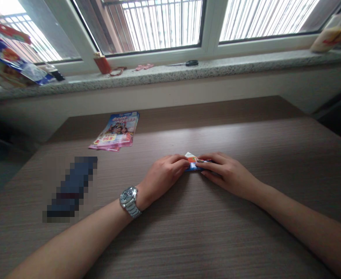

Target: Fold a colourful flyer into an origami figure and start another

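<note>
A small piece of folded printed paper, blue and orange with a white pointed corner, lies on the table between my hands. My left hand, with a metal watch on its wrist, is closed on the paper's left end, fingertips pressed down. From the other side, my right hand has its fingers on the right part of the paper, its thumb at the near edge. Both hands cover much of the paper, so its full shape is hidden.
A stack of colourful flyers lies at the table's far left. Nearer me is a dark blurred-out rectangular object. Scissors, a red-brown case and plastic packages sit on the stone windowsill. The wooden table spreads around my arms.
</note>
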Motion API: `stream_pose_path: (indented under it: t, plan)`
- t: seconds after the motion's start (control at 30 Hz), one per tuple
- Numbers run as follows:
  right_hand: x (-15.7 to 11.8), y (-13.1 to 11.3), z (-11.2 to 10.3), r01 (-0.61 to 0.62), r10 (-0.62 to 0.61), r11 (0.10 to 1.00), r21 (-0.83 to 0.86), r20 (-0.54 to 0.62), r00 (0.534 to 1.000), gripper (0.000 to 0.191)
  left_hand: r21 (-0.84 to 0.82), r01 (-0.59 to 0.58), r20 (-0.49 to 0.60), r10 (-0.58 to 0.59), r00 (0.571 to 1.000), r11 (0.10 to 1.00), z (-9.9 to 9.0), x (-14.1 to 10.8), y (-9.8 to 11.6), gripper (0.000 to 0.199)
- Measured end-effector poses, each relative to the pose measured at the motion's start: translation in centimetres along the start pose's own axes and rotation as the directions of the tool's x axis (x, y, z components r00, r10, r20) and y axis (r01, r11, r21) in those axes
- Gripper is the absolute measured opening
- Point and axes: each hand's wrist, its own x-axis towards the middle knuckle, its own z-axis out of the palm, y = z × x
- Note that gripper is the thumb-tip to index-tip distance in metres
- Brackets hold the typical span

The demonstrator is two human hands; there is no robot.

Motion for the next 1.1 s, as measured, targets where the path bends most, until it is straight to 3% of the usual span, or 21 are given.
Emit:
stream_pose_path:
  t: [0.17, 0.37, 1.1]
  plan:
    - [0.0, -0.1, 0.0, 0.016, -0.017, 1.0, 0.001, 0.026, 1.0, 0.036, 0.021, -0.036, -0.011, 0.036, 0.999, 0.999, -0.2, -0.1, 0.1, 0.021]
    - [-0.5, 0.4, -0.3, 0.008, -0.006, 1.0, -0.027, 0.062, 0.998, 0.036, 0.037, -0.144, 0.085, 0.14, 0.986, 0.989, -0.5, -0.6, 0.0, 0.034]
    - [-0.7, 0.6, -0.6, 0.063, -0.052, 0.995, -0.073, 0.139, 0.989, 0.042, 0.13, -0.182, 0.142, 0.164, 0.976, 0.975, -0.3, -1.0, 0.0, 0.04]
